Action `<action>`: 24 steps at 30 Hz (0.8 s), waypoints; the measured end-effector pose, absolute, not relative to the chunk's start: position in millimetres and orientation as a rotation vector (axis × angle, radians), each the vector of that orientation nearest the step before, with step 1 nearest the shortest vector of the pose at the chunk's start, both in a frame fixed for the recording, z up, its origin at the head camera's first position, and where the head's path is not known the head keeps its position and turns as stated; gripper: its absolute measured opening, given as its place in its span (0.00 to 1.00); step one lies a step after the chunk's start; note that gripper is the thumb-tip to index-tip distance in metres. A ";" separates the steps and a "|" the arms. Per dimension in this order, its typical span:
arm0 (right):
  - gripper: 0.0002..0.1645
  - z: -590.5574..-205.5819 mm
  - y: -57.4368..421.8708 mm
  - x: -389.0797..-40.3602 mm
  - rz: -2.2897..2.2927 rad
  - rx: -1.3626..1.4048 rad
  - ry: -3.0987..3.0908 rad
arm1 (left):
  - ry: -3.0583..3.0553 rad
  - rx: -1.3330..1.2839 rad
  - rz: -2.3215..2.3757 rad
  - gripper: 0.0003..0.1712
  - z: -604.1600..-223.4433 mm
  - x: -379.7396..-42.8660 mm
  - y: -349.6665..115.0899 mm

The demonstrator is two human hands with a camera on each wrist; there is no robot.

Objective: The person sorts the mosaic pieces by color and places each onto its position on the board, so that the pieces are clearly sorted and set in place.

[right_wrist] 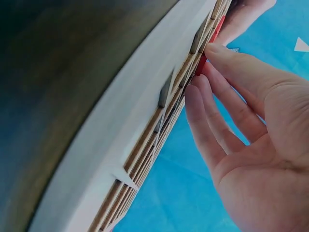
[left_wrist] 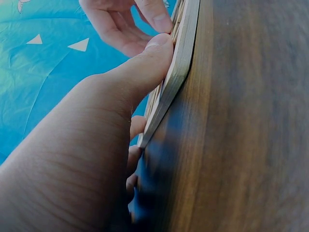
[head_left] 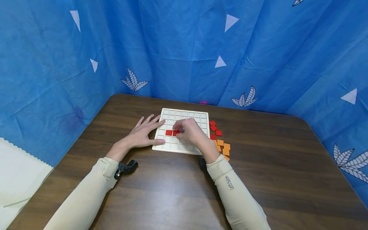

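A white board [head_left: 185,113] with a raised grid of square cells lies on the table. My left hand [head_left: 141,134] is spread at its left edge, with the thumb and forefinger resting on the frame and the other fingers reaching past it. One red square tile [head_left: 168,132] sits in a cell left of the middle. Right beside it, my right hand [head_left: 192,131] pinches a second red tile [right_wrist: 200,66] between thumb and fingertips, low against the grid. In the right wrist view, the remaining fingers extend loosely along the board.
Several loose red tiles [head_left: 218,133] lie along the board's right side. Nearer, several orange tiles [head_left: 226,152] are scattered, partly hidden by the right wrist. The dark wooden table [head_left: 276,166] ends at a blue patterned curtain [head_left: 178,48] behind and at both sides.
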State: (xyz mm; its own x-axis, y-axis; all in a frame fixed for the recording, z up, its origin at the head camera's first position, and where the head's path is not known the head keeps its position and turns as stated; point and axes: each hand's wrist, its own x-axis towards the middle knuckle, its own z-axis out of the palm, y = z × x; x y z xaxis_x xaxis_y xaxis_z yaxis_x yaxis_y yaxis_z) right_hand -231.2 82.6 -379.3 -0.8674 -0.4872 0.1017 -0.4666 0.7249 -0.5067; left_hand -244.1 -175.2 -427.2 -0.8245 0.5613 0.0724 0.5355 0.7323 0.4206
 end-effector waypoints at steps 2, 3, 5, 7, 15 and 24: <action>0.15 -379.0 82.2 -230.1 -0.821 -0.792 2.887 | 2.866 0.910 0.670 0.55 -426.8 -243.3 -174.9; 0.15 -378.7 82.2 -229.5 -0.817 -0.791 2.887 | 2.865 0.910 0.671 0.55 -426.7 -243.0 -174.8; 0.16 -378.0 82.7 -228.3 -0.812 -0.789 2.890 | 2.864 0.908 0.668 0.55 -426.5 -242.5 -174.9; 0.16 -376.4 84.5 -226.8 -0.816 -0.781 2.895 | 2.866 0.907 0.662 0.56 -425.7 -242.3 -174.8; 0.18 -368.7 106.8 -223.4 -0.859 -0.722 2.953 | 2.870 0.918 0.650 0.56 -424.5 -244.3 -175.0; 0.18 -367.1 148.7 -219.4 -0.913 -0.588 2.980 | 2.873 0.935 0.664 0.56 -427.1 -243.8 -176.1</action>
